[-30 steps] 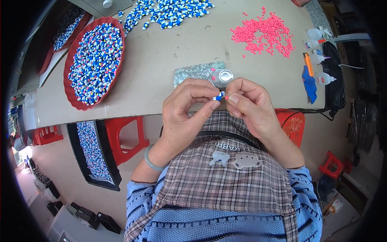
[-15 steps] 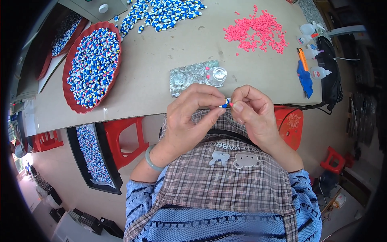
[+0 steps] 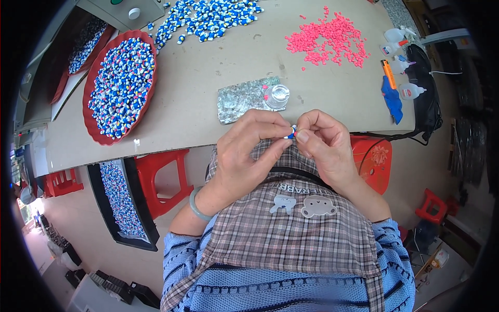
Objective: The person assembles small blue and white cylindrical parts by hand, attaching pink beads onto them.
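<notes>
Just past the table's near edge, my left hand (image 3: 244, 143) pinches a small blue-and-white piece (image 3: 291, 134) between thumb and fingertips. My right hand (image 3: 326, 148) is closed in a pinch at the other end of that piece, with a tiny pink piece (image 3: 296, 133) at its fingertips. The pink piece appears to touch the blue-and-white one; the fingers partly cover both. Beyond my hands lies a grey-green speckled slab (image 3: 236, 103). On its right part stands a small clear container (image 3: 279, 95), with pink pieces beside it.
A red scalloped tray (image 3: 88, 117) full of blue-and-white pieces is on the left. More such pieces (image 3: 208, 20) are spread at the back. Pink pieces (image 3: 327, 39) lie back right, near squeeze bottles (image 3: 412, 91), an orange-handled tool (image 3: 388, 74) and a blue cloth-like item (image 3: 391, 101).
My right fingertips have shifted slightly left, bringing the pink piece closer against the blue-and-white piece. My left hand has barely moved.
</notes>
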Demonstrator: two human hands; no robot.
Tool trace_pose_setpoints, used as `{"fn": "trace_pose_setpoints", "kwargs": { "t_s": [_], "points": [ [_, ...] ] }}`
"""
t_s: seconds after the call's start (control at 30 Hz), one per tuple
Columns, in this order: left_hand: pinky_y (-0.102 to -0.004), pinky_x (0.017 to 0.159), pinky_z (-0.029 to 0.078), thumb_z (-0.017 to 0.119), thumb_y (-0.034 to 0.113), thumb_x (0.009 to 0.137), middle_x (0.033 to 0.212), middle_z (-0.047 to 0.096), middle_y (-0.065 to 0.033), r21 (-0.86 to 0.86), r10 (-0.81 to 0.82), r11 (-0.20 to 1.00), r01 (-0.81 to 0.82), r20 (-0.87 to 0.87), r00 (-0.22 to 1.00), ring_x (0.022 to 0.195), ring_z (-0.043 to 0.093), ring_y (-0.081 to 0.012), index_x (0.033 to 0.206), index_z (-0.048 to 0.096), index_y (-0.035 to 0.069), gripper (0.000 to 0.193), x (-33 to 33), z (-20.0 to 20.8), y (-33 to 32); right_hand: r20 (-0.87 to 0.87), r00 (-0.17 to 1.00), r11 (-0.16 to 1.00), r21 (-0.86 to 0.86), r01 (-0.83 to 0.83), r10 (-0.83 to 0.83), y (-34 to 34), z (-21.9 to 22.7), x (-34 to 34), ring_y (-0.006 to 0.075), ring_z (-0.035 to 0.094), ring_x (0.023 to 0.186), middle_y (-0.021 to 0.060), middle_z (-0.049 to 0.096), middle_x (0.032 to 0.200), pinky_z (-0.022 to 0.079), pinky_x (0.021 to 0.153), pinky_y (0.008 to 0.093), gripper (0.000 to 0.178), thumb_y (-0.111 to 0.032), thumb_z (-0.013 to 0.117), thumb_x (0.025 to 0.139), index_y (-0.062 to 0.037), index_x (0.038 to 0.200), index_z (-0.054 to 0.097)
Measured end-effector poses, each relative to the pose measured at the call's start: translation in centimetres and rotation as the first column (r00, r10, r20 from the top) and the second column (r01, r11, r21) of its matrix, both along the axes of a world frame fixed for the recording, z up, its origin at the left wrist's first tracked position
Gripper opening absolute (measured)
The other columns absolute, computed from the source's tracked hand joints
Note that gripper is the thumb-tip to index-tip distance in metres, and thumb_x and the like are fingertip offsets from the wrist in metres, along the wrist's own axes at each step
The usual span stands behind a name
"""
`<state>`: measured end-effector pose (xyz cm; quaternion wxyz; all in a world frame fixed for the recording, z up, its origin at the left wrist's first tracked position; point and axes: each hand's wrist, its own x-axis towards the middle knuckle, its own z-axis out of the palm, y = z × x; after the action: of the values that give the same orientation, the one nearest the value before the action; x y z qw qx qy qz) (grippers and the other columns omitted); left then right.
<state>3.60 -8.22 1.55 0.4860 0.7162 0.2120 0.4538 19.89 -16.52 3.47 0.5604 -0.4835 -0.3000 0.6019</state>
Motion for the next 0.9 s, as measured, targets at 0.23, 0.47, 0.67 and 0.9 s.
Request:
{"fn": "trace_pose_setpoints", "kwargs": {
  "t_s": [0.23,0.47,0.67,0.9],
  "points": [
    [-0.0295,0.068,0.056,0.075,-0.009,0.073,0.094,0.066,-0.0116,0.246,0.075,0.967,-0.062,-0.046,0.996,0.082,0.068,-0.0220,0.092,0.066,-0.001,0.022,0.5,-0.1,0.0,0.110,0.988,0.992,0.079,0.096,-0.105,0.0,-0.5,-0.6,0.0001,0.050,0.073,-0.0042,0.057,0.083,0.041,0.062,0.0181,0.006,-0.004,0.064,0.093,-0.0029,0.094,0.058],
    [-0.0294,0.069,0.056,0.075,-0.009,0.073,0.094,0.068,-0.0122,0.179,0.065,0.982,-0.063,-0.007,0.998,0.083,0.069,-0.0225,0.091,0.065,0.000,0.023,0.3,-0.6,-0.1,0.401,0.887,0.945,0.311,0.102,-0.228,0.3,-1.2,-0.7,0.0004,0.046,0.067,-0.0030,0.054,0.081,0.039,0.058,0.0181,0.009,0.001,0.067,0.089,-0.0022,0.089,0.059],
    [-0.0297,0.069,0.056,0.074,-0.008,0.073,0.094,0.068,-0.0120,0.099,0.051,0.994,-0.054,0.036,0.998,0.083,0.069,-0.0224,0.092,0.065,0.001,0.023,0.2,-1.1,0.0,0.345,0.916,0.958,0.264,0.115,-0.205,0.4,-0.8,-0.8,0.0005,0.046,0.070,-0.0022,0.052,0.083,0.039,0.059,0.0167,0.020,0.000,0.071,0.087,-0.0040,0.094,0.052],
    [-0.0288,0.071,0.056,0.070,-0.009,0.077,0.099,0.067,-0.0133,-0.099,-0.061,0.993,0.068,0.071,0.996,0.086,0.068,-0.0194,0.093,0.065,0.000,0.019,-0.1,-0.9,0.0,0.247,0.950,0.970,0.199,0.143,-0.191,0.6,-0.9,-0.4,0.0008,0.046,0.072,-0.0028,0.048,0.084,0.040,0.059,0.0168,0.035,0.000,0.077,0.082,-0.0078,0.095,0.045]
  ]
}}
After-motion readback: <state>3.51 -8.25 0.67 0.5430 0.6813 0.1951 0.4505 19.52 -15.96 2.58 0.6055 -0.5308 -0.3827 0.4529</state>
